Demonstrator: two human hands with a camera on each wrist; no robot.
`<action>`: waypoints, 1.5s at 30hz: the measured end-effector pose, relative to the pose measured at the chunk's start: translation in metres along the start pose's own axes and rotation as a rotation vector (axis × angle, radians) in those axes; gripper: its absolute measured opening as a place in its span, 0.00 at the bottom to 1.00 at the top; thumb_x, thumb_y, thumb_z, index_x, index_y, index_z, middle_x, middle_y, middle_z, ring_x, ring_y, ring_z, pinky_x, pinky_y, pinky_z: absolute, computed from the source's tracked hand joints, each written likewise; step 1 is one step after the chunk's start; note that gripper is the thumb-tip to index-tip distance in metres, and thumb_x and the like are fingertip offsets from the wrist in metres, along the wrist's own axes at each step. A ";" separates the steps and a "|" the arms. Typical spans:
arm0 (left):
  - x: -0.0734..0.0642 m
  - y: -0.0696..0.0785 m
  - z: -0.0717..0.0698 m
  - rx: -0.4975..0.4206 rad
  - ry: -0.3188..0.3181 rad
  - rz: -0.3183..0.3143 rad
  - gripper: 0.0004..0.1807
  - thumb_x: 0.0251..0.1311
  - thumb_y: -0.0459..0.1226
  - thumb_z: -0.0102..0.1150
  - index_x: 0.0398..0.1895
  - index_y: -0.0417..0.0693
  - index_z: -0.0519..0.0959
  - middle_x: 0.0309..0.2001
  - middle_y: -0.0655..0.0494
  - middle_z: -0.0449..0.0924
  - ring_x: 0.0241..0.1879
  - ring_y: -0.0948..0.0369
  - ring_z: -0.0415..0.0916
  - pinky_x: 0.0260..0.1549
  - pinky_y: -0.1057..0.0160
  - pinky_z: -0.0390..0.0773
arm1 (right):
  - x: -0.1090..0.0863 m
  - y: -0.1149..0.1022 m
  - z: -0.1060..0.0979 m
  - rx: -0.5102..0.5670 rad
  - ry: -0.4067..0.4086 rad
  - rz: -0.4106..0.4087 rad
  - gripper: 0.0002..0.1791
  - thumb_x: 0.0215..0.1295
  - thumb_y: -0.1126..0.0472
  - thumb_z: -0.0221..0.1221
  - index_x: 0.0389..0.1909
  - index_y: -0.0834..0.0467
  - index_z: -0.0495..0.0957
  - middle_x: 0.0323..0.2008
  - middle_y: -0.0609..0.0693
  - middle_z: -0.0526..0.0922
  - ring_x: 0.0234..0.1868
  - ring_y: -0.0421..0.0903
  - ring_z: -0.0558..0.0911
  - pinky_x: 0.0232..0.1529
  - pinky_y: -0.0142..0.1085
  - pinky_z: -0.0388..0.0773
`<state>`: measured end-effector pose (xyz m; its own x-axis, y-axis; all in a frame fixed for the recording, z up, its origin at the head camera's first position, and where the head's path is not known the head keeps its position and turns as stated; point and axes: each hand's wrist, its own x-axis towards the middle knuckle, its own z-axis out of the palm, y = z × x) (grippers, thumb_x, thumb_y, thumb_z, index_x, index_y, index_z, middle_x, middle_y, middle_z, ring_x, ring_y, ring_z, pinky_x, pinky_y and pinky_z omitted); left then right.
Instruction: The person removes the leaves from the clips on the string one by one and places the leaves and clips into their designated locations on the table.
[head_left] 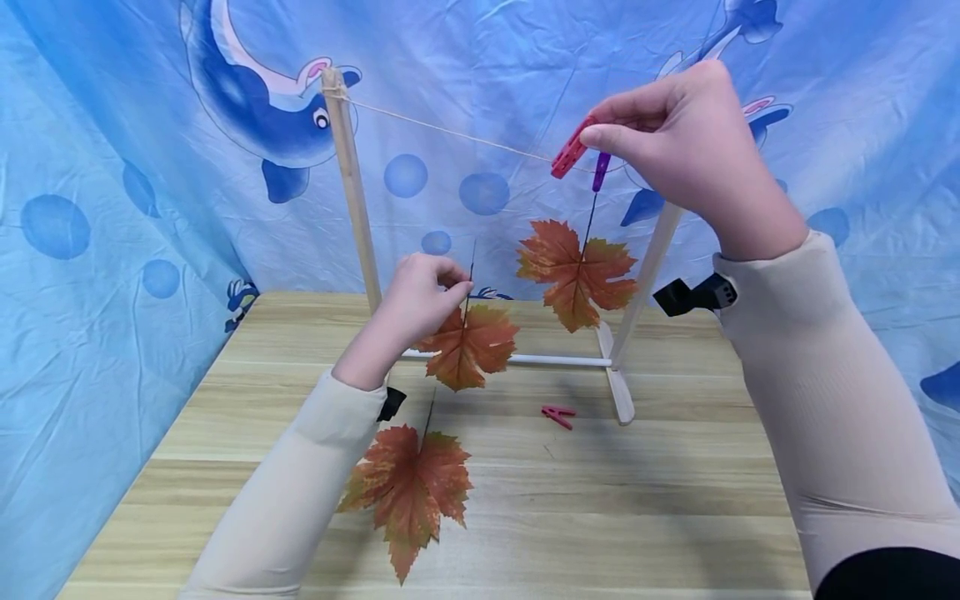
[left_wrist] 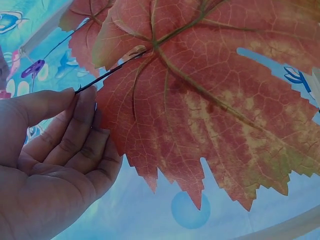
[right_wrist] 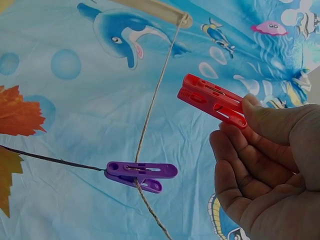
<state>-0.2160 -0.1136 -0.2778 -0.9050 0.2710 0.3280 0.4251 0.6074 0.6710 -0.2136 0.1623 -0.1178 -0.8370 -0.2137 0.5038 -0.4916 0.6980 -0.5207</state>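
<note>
My left hand (head_left: 420,304) pinches the dark stem of an orange-red artificial leaf (left_wrist: 210,95), holding it above the table. Thumb and fingers of my right hand (head_left: 686,154) grip a red clothespin (right_wrist: 212,100) by its handle end; its jaws look closed in the right wrist view. That clothespin is beside the thin string (head_left: 450,132), left of a purple clothespin (right_wrist: 142,171) clipped on it. From the purple one a second leaf (head_left: 577,275) hangs by its stem.
Two wooden posts (head_left: 351,183) hold the string, with a white rod (head_left: 558,360) low between them. A third leaf (head_left: 416,483) lies at the table's front, and a pinkish-red clothespin (head_left: 557,415) lies near the right foot. A blue dolphin-print cloth (head_left: 480,75) hangs behind.
</note>
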 end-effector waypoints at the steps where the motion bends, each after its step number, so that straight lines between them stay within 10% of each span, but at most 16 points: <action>1: -0.001 0.000 -0.001 0.001 0.000 0.000 0.06 0.68 0.33 0.63 0.37 0.41 0.88 0.34 0.54 0.86 0.42 0.56 0.80 0.45 0.53 0.76 | -0.002 0.000 -0.001 0.007 0.001 0.000 0.20 0.65 0.44 0.67 0.50 0.52 0.90 0.44 0.50 0.88 0.41 0.45 0.82 0.38 0.34 0.76; 45: -0.037 -0.015 -0.004 0.024 -0.052 -0.045 0.04 0.65 0.31 0.65 0.36 0.41 0.88 0.32 0.54 0.85 0.36 0.57 0.80 0.37 0.56 0.79 | -0.076 0.035 0.044 0.164 -0.202 0.026 0.13 0.63 0.48 0.71 0.44 0.51 0.89 0.36 0.44 0.88 0.36 0.44 0.85 0.31 0.36 0.81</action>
<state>-0.1888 -0.1357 -0.2974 -0.9231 0.2813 0.2621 0.3839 0.6374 0.6681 -0.1781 0.1727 -0.2051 -0.8728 -0.3406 0.3495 -0.4878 0.5885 -0.6448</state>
